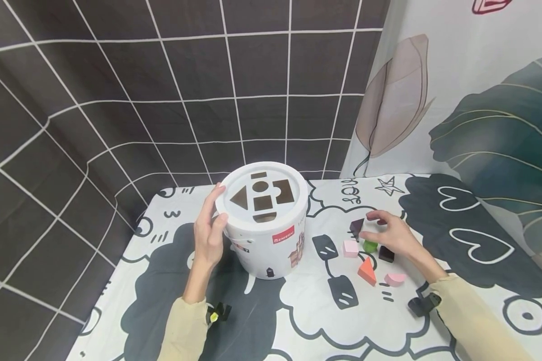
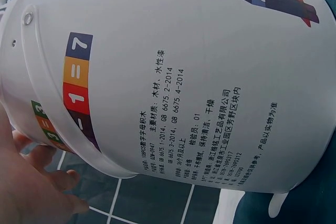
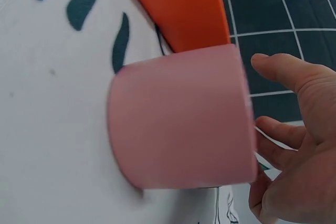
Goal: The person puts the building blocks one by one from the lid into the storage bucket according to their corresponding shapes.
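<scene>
A white bucket (image 1: 257,245) stands upright, its lid (image 1: 235,213) cut with several shaped holes. My left hand (image 1: 209,235) rests against the bucket's left side, with thumb and fingertips at the rim. My right hand (image 1: 395,233) hovers over the loose blocks, thumb and index finger apart, and nothing shows between them. Beneath it lies a green block (image 1: 370,246). A dark purple block (image 1: 356,227) is just beyond its fingertips, and a black block (image 1: 386,254) lies below the palm. Nearby are a pink cube (image 1: 350,248), an orange triangular block (image 1: 367,272) and a pink half-round block (image 3: 181,119).
A white cloth with black cartoon drawings (image 1: 313,316) covers the table. Behind the bucket hangs a dark cloth with a white grid (image 1: 198,120); a leaf-patterned curtain (image 1: 469,40) is at the right. Each wrist wears a black device.
</scene>
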Tool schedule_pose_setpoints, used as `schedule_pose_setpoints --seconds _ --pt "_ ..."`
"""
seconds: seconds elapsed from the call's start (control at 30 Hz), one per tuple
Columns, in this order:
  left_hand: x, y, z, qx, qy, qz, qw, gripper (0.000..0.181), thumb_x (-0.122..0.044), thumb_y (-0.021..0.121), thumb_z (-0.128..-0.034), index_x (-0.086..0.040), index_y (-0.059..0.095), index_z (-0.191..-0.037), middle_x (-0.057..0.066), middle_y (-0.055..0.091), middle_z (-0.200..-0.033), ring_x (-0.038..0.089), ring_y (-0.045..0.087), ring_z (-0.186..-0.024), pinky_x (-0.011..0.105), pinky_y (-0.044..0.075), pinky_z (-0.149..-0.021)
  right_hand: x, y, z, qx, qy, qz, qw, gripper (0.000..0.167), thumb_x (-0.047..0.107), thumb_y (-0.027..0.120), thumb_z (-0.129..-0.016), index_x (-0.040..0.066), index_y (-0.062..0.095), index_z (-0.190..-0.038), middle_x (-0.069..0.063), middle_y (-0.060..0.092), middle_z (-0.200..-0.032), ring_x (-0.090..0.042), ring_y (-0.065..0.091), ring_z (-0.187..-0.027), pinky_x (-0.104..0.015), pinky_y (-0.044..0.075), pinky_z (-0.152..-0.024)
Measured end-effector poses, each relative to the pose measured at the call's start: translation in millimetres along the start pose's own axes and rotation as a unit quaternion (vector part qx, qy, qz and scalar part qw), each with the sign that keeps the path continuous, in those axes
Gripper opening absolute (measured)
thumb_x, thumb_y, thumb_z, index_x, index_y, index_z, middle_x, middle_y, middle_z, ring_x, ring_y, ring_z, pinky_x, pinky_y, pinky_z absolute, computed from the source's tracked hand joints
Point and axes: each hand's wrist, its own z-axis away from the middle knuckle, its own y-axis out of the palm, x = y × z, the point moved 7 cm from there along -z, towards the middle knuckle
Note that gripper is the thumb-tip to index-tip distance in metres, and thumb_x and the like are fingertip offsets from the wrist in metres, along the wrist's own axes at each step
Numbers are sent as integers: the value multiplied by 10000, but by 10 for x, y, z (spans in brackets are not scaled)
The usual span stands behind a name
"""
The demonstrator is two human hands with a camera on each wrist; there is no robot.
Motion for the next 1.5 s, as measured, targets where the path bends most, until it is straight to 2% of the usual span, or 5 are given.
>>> schedule_pose_setpoints --seconds 0.2,0.63,0.83,1.13,1.5 --pt "7 4 7 15 -19 -10 10000 570 -258 472 -877 -34 566 -1392 119 507 -1476 284 449 -1375 462 297 -1133 -28 36 -11 -38 19 215 9998 668 301 821 -804 -76 558 -1289 -297 578 -1278 -489 514 -1173 -605 437 -918" --pt "-1 4 3 31 -29 16 10000 572 -256 473 -874 -38 564 -1396 119 502 -1480 290 458 -1367 474 302 -1128 -49 83 -64 -120 -56 575 9983 659 330 841 -773 -36 593 -1262 -258 642 -1191 -477 558 -1115 -622 322 -879" --pt "-14 1 -2 22 -17 92 10000 571 -250 476 -875 -34 562 -1396 130 502 -1478 291 456 -1369 471 306 -1126 -37 99 -94 -99 -60 698 9975 671 341 845 -766 -23 593 -1270 -273 636 -1206 -471 569 -1107 -604 320 -861" --pt "-10 4 3 26 -24 47 10000 572 -261 473 -877 -33 563 -1394 119 503 -1479 285 450 -1374 478 298 -1129 -27 121 -132 -200 -117 799 9965 654 321 867 -741 -35 612 -1226 -210 684 -1101 -405 597 -1006 -522 308 -779" --pt "2 7 8 53 -83 22 9999 569 -261 472 -883 -41 560 -1400 112 497 -1486 283 451 -1373 494 300 -1125 -5 136 -147 -247 -121 783 9966 605 292 869 -740 -39 631 -1188 -199 694 -1056 -412 581 -980 -547 294 -796"
